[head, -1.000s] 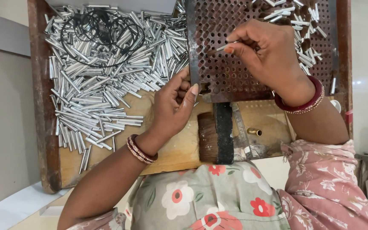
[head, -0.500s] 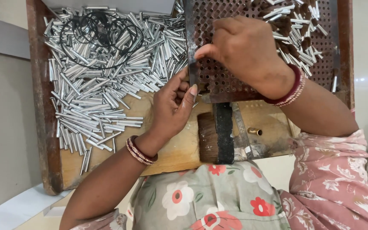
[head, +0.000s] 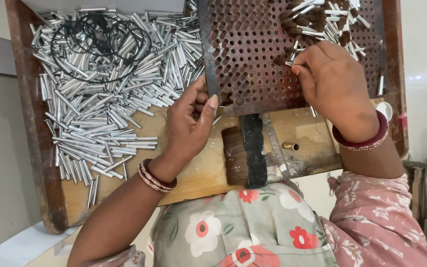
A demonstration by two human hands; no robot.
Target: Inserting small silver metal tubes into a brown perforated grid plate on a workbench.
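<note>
Left hand (head: pixel 189 118) grip closed on the lower left edge of the perforated metal plate (head: pixel 253 54), thumb on top. Right hand (head: pixel 332 79) on plate's right side, fingertips pinching a small silver tube (head: pixel 289 63). Loose silver tubes pile (head: pixel 105 99) covers wooden tray (head: pixel 35 148) left of plate, black wire loop (head: pixel 100 42) on top

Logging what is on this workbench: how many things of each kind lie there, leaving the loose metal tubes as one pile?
Tube pile: 1
Black wire coil: 1
Perforated plate: 1
Bristle tuft: 1
Brass ferrule: 1
Total: 5

The tubes and the brush pieces on the plate are too many and too overlapped to count singly.
</note>
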